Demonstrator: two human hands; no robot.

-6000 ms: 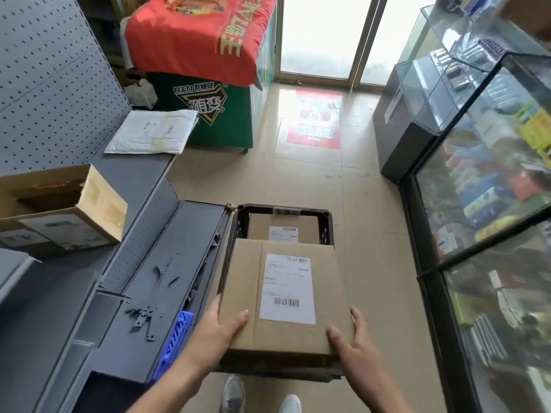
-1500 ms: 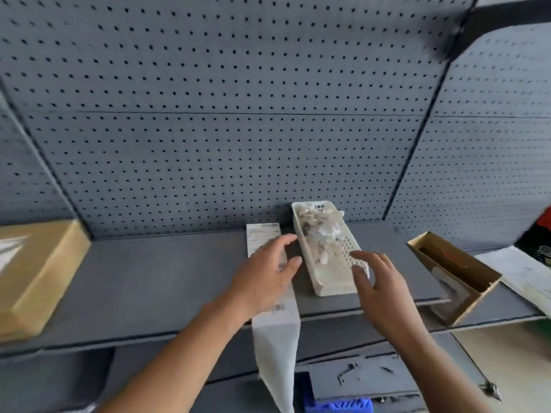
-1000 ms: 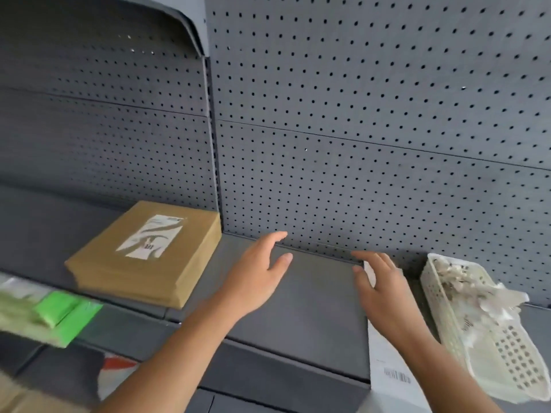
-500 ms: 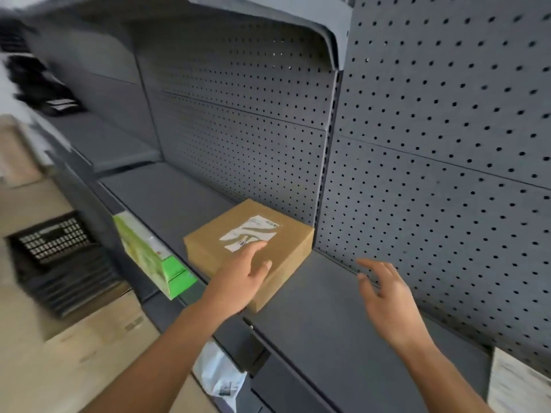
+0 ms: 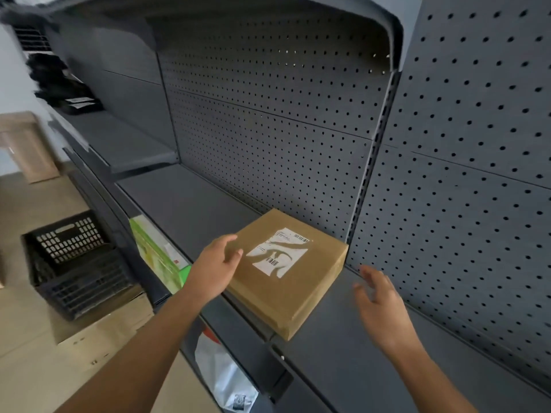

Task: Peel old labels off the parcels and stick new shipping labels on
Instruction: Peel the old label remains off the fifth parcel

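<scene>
A flat brown cardboard parcel (image 5: 293, 289) lies on the grey metal shelf (image 5: 190, 210), up against the pegboard back. On its top sits a white shipping label (image 5: 278, 253), partly torn so that brown streaks show through it. My left hand (image 5: 216, 268) touches the parcel's left edge with relaxed fingers, thumb on top. My right hand (image 5: 380, 305) hovers open over the bare shelf, a little to the right of the parcel and apart from it.
A grey pegboard wall (image 5: 447, 174) backs the shelves. A green box (image 5: 158, 254) and a white plastic mailer (image 5: 226, 380) sit on lower shelves. A black plastic crate (image 5: 71, 263) stands on flattened cardboard (image 5: 98, 332) on the floor at left.
My view has swung left along the shelf to the brown parcel. My left hand has reached its left edge and my right hand has come closer to its right side.
</scene>
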